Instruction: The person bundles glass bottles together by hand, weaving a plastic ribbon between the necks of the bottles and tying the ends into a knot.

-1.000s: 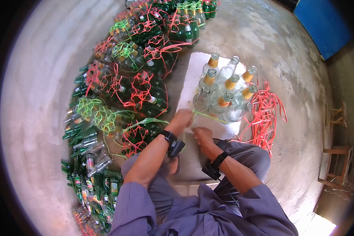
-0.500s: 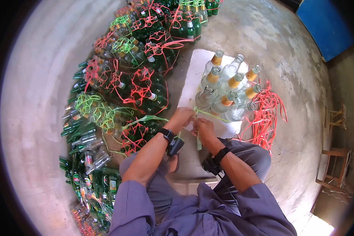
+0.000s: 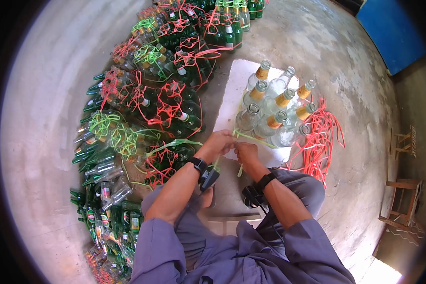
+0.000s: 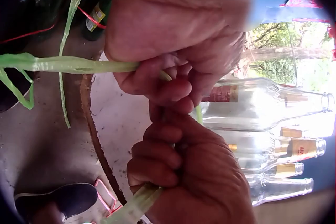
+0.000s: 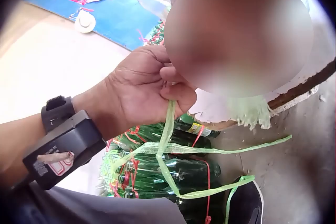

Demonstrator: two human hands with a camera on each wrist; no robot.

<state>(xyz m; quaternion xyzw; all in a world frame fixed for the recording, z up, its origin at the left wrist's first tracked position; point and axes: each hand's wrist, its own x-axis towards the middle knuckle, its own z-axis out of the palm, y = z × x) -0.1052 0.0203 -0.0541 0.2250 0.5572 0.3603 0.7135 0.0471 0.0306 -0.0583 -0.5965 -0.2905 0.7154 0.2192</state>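
My left hand [image 3: 221,143] and right hand [image 3: 247,154] are close together in front of several clear glass bottles [image 3: 273,120], which stand grouped upright on a white board [image 3: 228,106]. A strip of green plastic twine [image 4: 79,65] runs into the curled fingers of the left hand [image 4: 173,29], its loose end hanging past the wrist. The right hand [image 4: 194,166] grips another length of the twine, with a frayed tail [image 5: 253,112] sticking out below its fist. From between the hands, the twine stretches low along the near bottles. Fingers hide where the strands meet.
A tangled heap of red twine [image 3: 319,142] lies right of the board. On the left, many green bottles [image 3: 187,123] stand bundled in red and green twine, with loose bottles [image 3: 106,184] lying nearer. A wooden stool [image 3: 402,203] stands at the far right.
My right hand has moved up and closer to the left hand, its fingers now curled tightly with a twine tail below. The left hand has stayed nearly in place, holding the twine.
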